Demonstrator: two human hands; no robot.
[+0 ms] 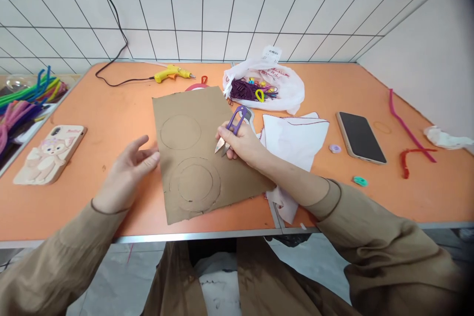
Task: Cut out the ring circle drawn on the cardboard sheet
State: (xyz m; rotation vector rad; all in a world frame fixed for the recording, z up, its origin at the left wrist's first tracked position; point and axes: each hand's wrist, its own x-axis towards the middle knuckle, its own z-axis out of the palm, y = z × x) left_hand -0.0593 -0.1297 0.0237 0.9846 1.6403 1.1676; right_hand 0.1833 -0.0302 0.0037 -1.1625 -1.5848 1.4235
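The left hand (124, 177) is half open, palm inward and holding nothing, its fingertips at the left edge of the brown cardboard sheet (207, 153); whether they touch it cannot be told. The right hand (244, 143) grips purple-handled snips (220, 145), blades parted, above the sheet, which lies between the hands and bears drawn circles. White cloth (292, 140) lies beneath the right forearm. Beyond the right hand, an open white plastic bag (292, 84) contains dark purple cord (242, 90), a yellow loop (259, 95) and small coloured pieces. Far left of the left hand, a box (37, 130) holds bundled coloured stems (13, 121).
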